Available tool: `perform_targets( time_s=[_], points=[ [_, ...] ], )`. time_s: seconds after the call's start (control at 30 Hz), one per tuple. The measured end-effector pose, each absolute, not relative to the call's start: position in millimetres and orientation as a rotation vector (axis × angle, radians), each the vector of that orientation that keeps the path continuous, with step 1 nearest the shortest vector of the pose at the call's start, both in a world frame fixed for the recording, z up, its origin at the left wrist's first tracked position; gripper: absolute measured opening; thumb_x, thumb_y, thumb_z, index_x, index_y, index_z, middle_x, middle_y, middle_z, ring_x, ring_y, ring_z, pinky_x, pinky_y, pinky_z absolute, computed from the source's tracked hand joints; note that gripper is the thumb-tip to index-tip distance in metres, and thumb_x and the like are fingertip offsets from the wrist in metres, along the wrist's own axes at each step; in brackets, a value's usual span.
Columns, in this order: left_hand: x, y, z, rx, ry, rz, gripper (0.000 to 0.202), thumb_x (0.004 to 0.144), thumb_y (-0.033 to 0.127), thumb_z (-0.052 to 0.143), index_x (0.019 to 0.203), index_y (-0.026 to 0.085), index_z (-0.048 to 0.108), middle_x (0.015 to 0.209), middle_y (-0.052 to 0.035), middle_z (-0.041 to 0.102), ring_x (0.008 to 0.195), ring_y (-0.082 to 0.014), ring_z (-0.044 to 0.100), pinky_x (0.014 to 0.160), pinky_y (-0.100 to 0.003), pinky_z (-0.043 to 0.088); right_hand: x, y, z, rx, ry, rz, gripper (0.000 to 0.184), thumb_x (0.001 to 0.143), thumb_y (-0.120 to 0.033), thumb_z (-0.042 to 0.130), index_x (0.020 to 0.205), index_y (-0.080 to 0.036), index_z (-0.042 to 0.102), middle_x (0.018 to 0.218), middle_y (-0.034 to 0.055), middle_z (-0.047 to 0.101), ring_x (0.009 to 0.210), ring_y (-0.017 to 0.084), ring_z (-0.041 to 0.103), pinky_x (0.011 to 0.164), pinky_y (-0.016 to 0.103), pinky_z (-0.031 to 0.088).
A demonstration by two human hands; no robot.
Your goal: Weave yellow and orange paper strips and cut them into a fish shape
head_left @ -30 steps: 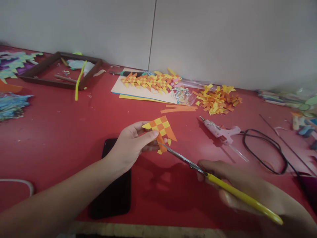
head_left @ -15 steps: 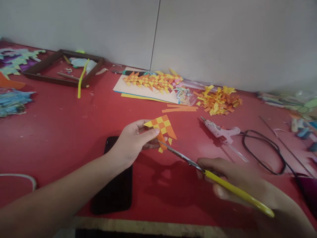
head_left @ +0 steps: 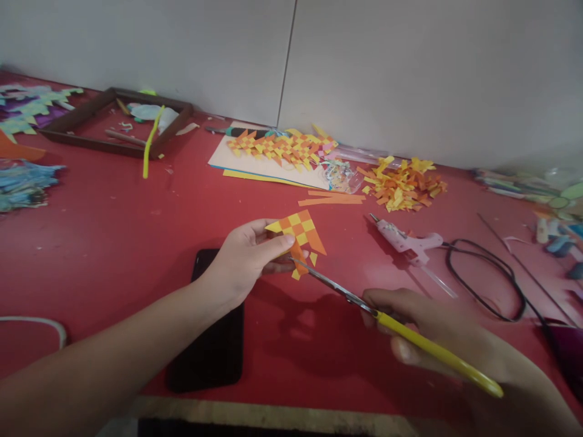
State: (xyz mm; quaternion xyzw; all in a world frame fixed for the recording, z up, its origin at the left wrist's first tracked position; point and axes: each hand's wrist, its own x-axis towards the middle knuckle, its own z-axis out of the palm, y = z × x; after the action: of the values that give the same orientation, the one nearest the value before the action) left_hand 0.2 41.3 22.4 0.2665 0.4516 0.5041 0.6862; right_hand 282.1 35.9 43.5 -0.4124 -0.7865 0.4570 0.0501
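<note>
My left hand pinches a small woven piece of orange and yellow paper strips above the red table. My right hand grips yellow-handled scissors. Their metal blades reach up and left, with the tips at the lower edge of the woven piece, among its loose strip ends. A black phone lies flat under my left wrist.
A pink glue gun with a black cord lies to the right. A heap of orange and yellow scraps, a larger woven sheet on paper, loose orange strips and a brown frame sit farther back.
The scissor blades have edged slightly up toward the woven piece's lower strips. My left hand holds almost the same place.
</note>
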Motion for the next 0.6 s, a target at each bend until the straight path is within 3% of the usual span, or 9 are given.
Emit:
perform_targets(
  time_s=[0.6],
  points=[
    [-2.2, 41.3, 19.3, 0.63, 1.015, 1.103, 0.01, 0.079, 0.021, 0.074, 0.086, 0.017, 0.069, 0.08, -0.0029, 0.074, 0.07, -0.018, 0.074, 0.064, -0.028, 0.061, 276.5, 37.5, 47.5, -1.241, -2.42, 1.485, 0.059, 0.08, -0.076, 0.052, 0.086, -0.019, 0.065, 0.066, 0.0009, 0.053, 0.06, 0.014, 0.046, 0.049, 0.023, 0.037]
  ],
)
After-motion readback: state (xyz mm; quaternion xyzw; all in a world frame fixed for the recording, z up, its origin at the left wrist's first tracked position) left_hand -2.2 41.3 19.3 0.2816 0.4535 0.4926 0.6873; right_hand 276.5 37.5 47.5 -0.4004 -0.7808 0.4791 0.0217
